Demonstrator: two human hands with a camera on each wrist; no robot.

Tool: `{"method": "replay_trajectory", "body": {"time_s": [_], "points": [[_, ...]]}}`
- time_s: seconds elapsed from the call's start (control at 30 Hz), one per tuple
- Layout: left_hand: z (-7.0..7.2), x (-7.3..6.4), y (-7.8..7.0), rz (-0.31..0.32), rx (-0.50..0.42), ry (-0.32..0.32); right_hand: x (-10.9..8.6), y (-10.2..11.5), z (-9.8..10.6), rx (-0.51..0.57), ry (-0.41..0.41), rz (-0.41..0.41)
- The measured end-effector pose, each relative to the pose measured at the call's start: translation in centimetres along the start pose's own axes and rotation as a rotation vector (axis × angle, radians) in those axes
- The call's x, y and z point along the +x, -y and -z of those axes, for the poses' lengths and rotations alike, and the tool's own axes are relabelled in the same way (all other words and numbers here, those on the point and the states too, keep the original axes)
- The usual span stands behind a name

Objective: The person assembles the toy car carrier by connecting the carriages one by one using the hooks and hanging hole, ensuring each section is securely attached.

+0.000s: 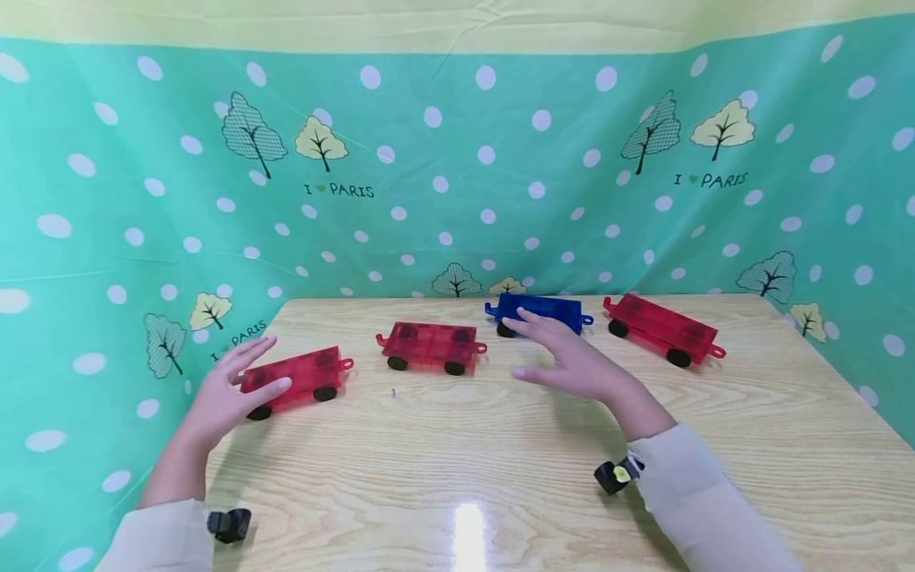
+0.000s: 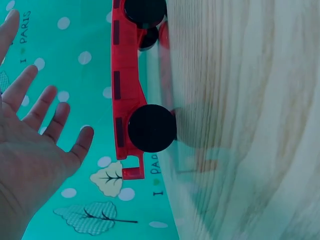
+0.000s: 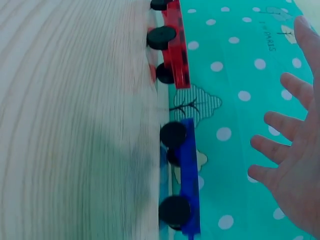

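Note:
Toy train cars with black wheels, hooks and rings stand along the back of the table. My left hand (image 1: 223, 399) hovers over the leftmost red car (image 1: 303, 378), overlapping it in the head view. In the left wrist view that car (image 2: 127, 75) stands apart from the spread fingers. My right hand (image 1: 575, 362) is raised in front of the blue car (image 1: 546, 310), fingers straight and thumb apart. From the right wrist, a gap shows between the fingers and the blue car (image 3: 189, 175). Both hands hold nothing.
A second red car (image 1: 431, 343) stands between the hands, and a third red car (image 1: 665, 327) sits angled at the back right. The wooden table (image 1: 400, 469) ends at a green dotted cloth (image 1: 486, 183). Black wrist cameras (image 1: 230, 525) hang below the sleeves.

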State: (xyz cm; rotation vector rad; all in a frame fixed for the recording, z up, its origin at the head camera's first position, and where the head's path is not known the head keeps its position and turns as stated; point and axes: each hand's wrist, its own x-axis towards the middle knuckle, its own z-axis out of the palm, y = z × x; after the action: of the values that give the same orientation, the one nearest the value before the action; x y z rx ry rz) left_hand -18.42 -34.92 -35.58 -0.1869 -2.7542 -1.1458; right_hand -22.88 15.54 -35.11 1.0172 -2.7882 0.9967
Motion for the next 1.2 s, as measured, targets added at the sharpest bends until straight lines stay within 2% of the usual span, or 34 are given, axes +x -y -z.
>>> {"method": "replay_trajectory", "body": {"time_s": [0.33, 0.53, 0.9, 1.2], "points": [[0.4, 0.8, 0.7, -0.017, 0.027, 0.047, 2.0, 0.7, -1.4, 0.063, 0.013, 0.007], [0.4, 1.5, 1.4, -0.055, 0.089, 0.064, 3.2, 0.7, -2.5, 0.077, 0.018, 0.012], [-0.2, 2.7, 1.9, -0.079, 0.207, 0.103, 5.0, 1.2, -3.9, 0.107, 0.033, 0.012], [-0.5, 3.1, 1.7, -0.088, 0.277, 0.157, 7.0, 0.8, -5.5, 0.104, 0.007, 0.071]]}}
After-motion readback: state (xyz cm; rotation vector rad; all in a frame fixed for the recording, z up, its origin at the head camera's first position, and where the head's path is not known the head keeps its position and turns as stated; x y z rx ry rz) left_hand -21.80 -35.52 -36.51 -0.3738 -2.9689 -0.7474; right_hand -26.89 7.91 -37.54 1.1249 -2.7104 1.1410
